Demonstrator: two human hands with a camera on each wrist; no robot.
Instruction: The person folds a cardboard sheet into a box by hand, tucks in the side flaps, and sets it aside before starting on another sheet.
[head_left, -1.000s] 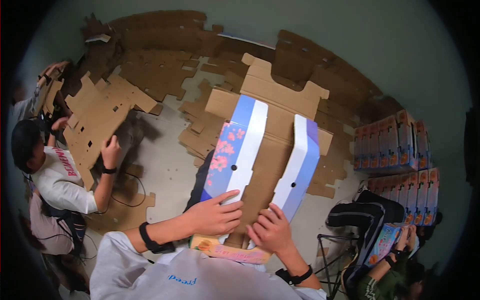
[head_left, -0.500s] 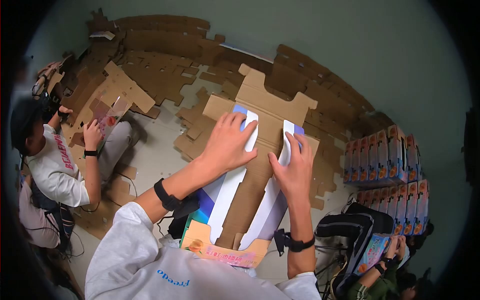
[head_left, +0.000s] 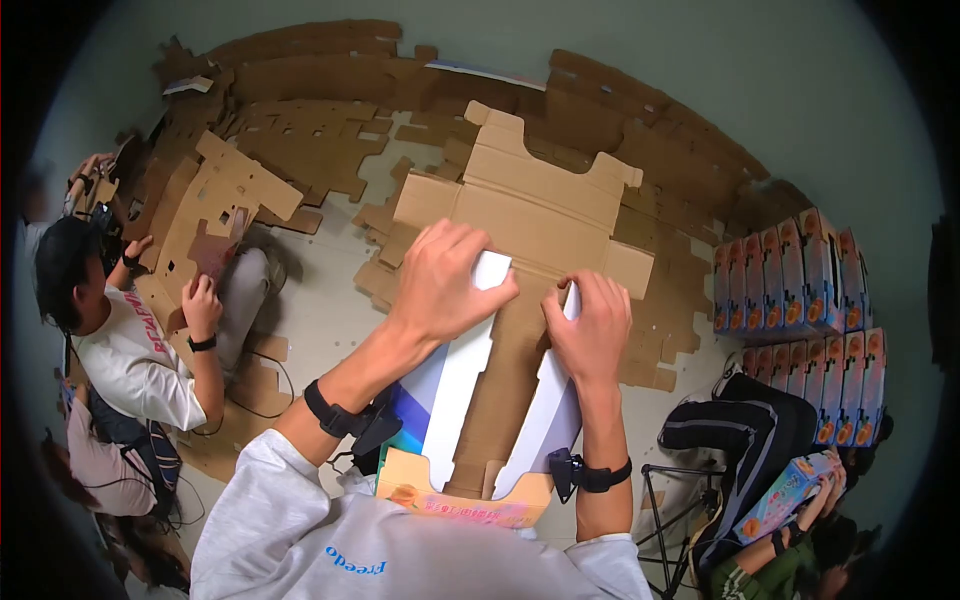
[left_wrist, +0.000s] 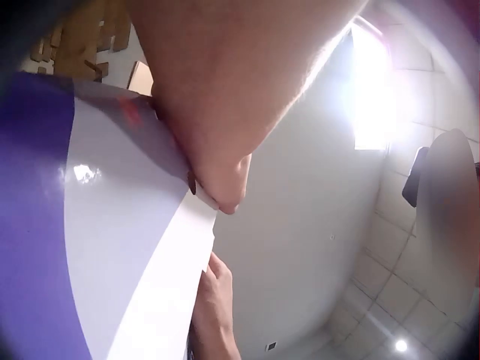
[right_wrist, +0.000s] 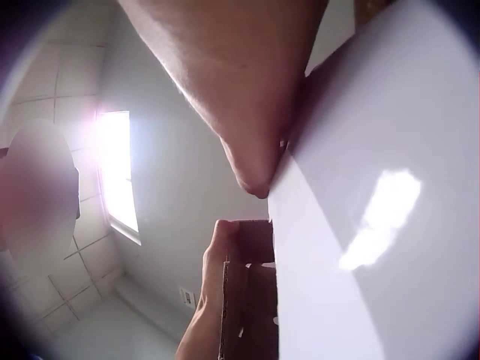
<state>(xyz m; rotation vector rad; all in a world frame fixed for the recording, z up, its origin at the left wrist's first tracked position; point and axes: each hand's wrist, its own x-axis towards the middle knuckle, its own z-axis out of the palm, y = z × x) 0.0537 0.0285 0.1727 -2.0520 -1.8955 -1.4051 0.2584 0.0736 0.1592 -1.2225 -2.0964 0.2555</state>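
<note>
A half-folded cardboard carton (head_left: 500,400) lies lengthwise in front of my body, its inside plain brown. Its two long side walls stand up with white folded strips along their top edges, and a peach-coloured printed end wall (head_left: 465,505) is nearest my shirt. My left hand (head_left: 440,285) pinches the far part of the left side wall, thumb over the white strip. Opposite it, my right hand (head_left: 592,330) grips the right wall's far part. Purple and pale print covers the left wall (left_wrist: 112,210) in the left wrist view; the right wall (right_wrist: 352,300) looks pale in the right wrist view.
Brown flaps (head_left: 540,190) of the carton spread out beyond my hands. Flat cardboard sheets (head_left: 300,150) cover the floor behind. A person (head_left: 130,350) at left handles another sheet. Finished-looking printed boxes (head_left: 780,280) stand stacked at right, near another seated person holding a box (head_left: 790,495).
Both hands went from the carton's near end to the far part of its side walls, then took hold there. The person at left shifted the sheet.
</note>
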